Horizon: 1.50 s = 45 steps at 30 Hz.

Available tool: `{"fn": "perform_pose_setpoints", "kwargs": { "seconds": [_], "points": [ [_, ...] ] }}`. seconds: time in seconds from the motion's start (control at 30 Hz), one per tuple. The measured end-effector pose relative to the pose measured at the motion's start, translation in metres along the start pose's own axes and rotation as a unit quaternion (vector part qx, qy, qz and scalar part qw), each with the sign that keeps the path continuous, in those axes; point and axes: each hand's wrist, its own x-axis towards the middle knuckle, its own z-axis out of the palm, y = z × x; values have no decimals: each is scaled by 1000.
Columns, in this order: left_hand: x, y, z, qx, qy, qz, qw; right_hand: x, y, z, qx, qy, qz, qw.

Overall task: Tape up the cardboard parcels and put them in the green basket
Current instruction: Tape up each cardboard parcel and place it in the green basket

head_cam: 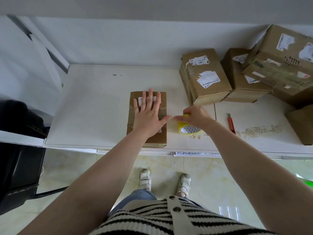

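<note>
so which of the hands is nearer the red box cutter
Right. The right hand grips the tape roll just left of the box cutter; the left hand lies flat on the parcel, farther off.

At frame centre a brown cardboard parcel [147,116] lies on the white table [94,107], beside a yellow tape roll [188,127] with a triangle-patterned core. A red cutter [231,123] lies at right, a black-and-cream striped top [169,219] fills the bottom, and a green sliver [308,183] shows at the right edge.
</note>
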Motion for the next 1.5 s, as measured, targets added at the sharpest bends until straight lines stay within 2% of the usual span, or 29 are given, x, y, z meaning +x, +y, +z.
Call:
{"fn": "perform_pose_setpoints", "kwargs": {
  "seconds": [0.13, 0.3, 0.37, 0.43, 0.47, 0.53, 0.57, 0.63, 0.7, 0.83, 0.93, 1.07, 1.13, 1.23, 1.37, 1.5],
  "points": [
    [0, 4, -1, -2, 1, -8, 1000, -2, 3, 10, 48, 25, 45, 998],
    [0, 3, -3, 0, -12, -3, 1000, 0, 1, 8, 16, 34, 38, 999],
    [1, 3, -4, -5, -17, -2, 1000, -1, 3, 8, 39, 34, 35, 998],
    [1, 3, -4, -12, -23, -1, 1000, -6, 13, 9, 76, 78, 30, 994],
    [1, 3, -4, -14, -26, 0, 1000, -11, 22, 10, 84, 129, 44, 987],
    [2, 3, -4, -13, -29, 2, 999, -24, 50, 10, 57, 249, 130, 958],
    [3, 3, -4, -13, -29, 1, 999, -31, 66, 10, 27, 283, 196, 938],
    [3, 3, -4, -10, -27, 0, 1000, -45, 94, 11, -6, 274, 322, 906],
    [2, 3, -4, -7, -26, 0, 1000, -52, 113, 14, 35, 242, 368, 897],
    [2, 3, -5, -9, -26, -1, 1000, -52, 125, 10, 106, 235, 366, 894],
    [0, 5, -7, -5, -33, -1, 999, -52, 107, -1, 146, 251, 341, 894],
    [0, 4, -8, -7, -35, 3, 999, -50, 20, -15, 308, 313, 177, 881],
    [-1, 4, -9, -18, -32, 8, 999, -48, -30, -13, 384, 264, 99, 879],
    [-4, 4, -10, -26, -22, 11, 999, -40, -72, 0, 463, 157, 66, 870],
    [-2, -2, -13, -41, -27, 6, 999, -37, -66, 16, 341, 119, 70, 930],
    [-2, -9, -12, -37, -21, 8, 999, -43, -41, 13, 280, 105, 57, 953]
  ]
}}
